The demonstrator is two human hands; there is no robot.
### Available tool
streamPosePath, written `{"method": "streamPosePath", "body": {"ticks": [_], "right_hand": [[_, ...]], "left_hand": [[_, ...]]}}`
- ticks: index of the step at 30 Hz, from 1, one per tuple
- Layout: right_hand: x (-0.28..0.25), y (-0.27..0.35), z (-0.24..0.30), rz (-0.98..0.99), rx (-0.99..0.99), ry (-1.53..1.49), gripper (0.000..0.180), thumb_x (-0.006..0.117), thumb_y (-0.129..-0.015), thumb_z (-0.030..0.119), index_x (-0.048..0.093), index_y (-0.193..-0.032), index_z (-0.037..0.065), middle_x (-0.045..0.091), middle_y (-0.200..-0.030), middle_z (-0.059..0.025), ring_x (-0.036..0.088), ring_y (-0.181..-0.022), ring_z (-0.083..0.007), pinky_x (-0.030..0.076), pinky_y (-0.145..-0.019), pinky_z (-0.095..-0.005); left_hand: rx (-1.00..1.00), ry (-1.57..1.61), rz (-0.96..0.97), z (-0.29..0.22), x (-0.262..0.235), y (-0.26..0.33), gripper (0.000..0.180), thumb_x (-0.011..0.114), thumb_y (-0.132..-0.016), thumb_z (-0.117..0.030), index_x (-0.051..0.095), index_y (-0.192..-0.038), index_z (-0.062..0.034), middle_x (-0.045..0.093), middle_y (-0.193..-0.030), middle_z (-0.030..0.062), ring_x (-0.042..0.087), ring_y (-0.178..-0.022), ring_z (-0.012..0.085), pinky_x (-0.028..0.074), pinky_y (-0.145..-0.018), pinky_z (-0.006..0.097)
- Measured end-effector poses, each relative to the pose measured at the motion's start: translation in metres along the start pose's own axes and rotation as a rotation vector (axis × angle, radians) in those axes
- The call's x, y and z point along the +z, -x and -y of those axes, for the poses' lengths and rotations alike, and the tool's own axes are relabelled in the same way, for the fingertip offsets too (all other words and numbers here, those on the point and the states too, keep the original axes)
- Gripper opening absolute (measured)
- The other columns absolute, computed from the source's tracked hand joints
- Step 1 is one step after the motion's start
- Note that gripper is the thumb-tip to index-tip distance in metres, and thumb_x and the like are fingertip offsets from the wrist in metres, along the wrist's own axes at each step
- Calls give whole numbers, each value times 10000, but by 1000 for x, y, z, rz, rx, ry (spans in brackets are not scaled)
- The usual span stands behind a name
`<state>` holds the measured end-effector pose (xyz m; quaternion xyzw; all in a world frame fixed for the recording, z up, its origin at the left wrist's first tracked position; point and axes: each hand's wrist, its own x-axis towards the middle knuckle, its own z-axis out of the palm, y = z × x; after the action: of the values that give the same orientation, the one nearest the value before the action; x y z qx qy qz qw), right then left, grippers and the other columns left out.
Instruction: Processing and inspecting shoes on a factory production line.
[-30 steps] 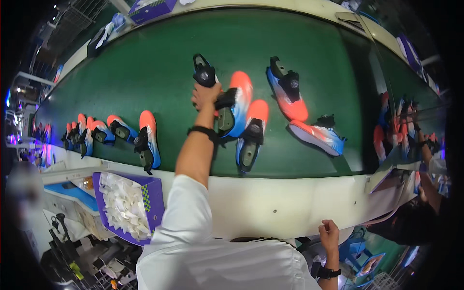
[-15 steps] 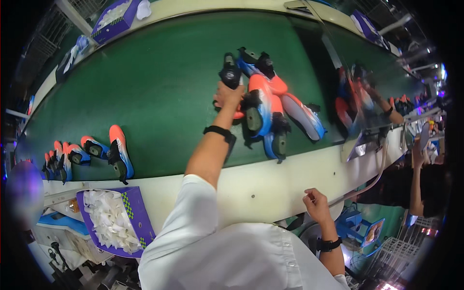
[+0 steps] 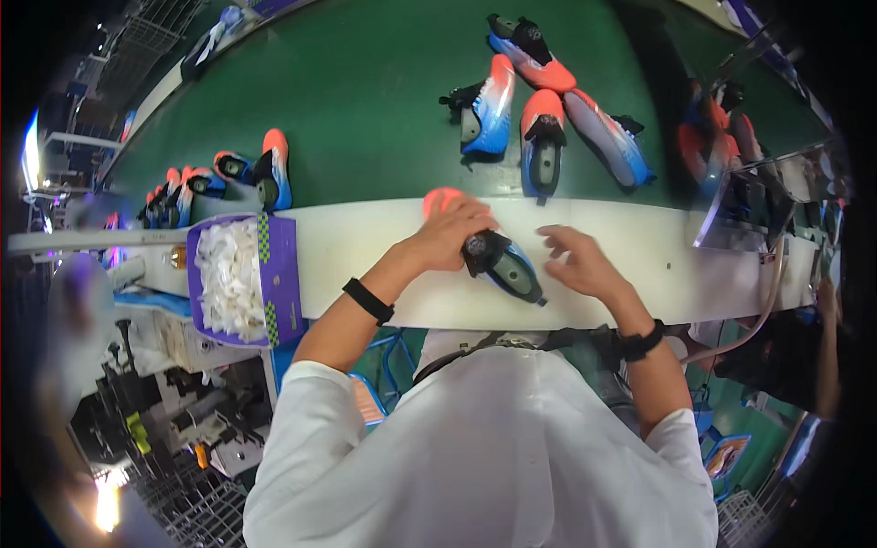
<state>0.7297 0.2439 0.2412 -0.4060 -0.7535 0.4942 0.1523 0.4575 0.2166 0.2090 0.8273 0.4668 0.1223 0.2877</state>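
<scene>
A soccer shoe [image 3: 508, 269], coral at the toe and blue at the heel with a black collar, is over the white ledge in front of me. My left hand [image 3: 452, 235] grips its front part from above, with the toe pointing away to the left and the heel toward me. My right hand [image 3: 582, 263] is just right of the heel, fingers apart, holding nothing. Beyond them on the green conveyor belt [image 3: 375, 119] lie more such shoes: one on the left [image 3: 493, 105], an upright one [image 3: 543, 151], one on its side [image 3: 605, 135] and one behind [image 3: 530, 50].
The white ledge [image 3: 365, 274] runs along the belt's near edge. At left stands a purple box [image 3: 283, 274] full of white scraps [image 3: 233, 279]. Several shoes [image 3: 274, 169] line the belt's left part. A clear panel with a metal bracket [image 3: 722, 215] is at right.
My left hand has drawn back from the belt to the ledge, bringing a shoe. My right hand has risen to the shoe's heel and spread its fingers. The view has shifted.
</scene>
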Motion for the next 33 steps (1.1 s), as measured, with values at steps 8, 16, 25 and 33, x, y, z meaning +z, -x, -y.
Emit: {"method": "streamPosePath", "body": {"ticks": [8,16,25,33], "right_hand": [[77,-12,-14,108,-82,85,206,615,-697,95,560,-845,-38,603,-740,-186,605,-660,-291,488,-604,-361],[60,-8,-30,108,59,-278,185,527,-760,-8,554,-941,-31,593,-765,-171,586,-641,-276,469,-604,-335],[70,-57,1,-81,-557,228,579,625,-655,-52,505,-1200,103,512,-1117,-141,479,-1067,-348,408,-887,-434],[66,-63,15,188,-496,482,483,626,-538,-34,618,-1003,97,514,-1168,-124,414,-1191,-354,325,-965,-481]], "left_hand": [[-84,429,-104,-69,-4,22,388,590,-738,-121,572,-1118,-42,521,-1172,122,381,-1246,365,319,-1035,456],[-225,-46,-341,-81,34,25,236,556,-801,-166,651,-961,-22,511,-1213,186,435,-1196,355,367,-997,431],[-654,869,-584,-90,77,71,533,602,-777,-27,458,-1289,-1,561,-1194,138,554,-1075,178,449,-911,297],[-667,1033,-680,-25,57,59,389,527,-786,84,541,-1173,51,657,-953,109,611,-834,119,484,-771,232]]}}
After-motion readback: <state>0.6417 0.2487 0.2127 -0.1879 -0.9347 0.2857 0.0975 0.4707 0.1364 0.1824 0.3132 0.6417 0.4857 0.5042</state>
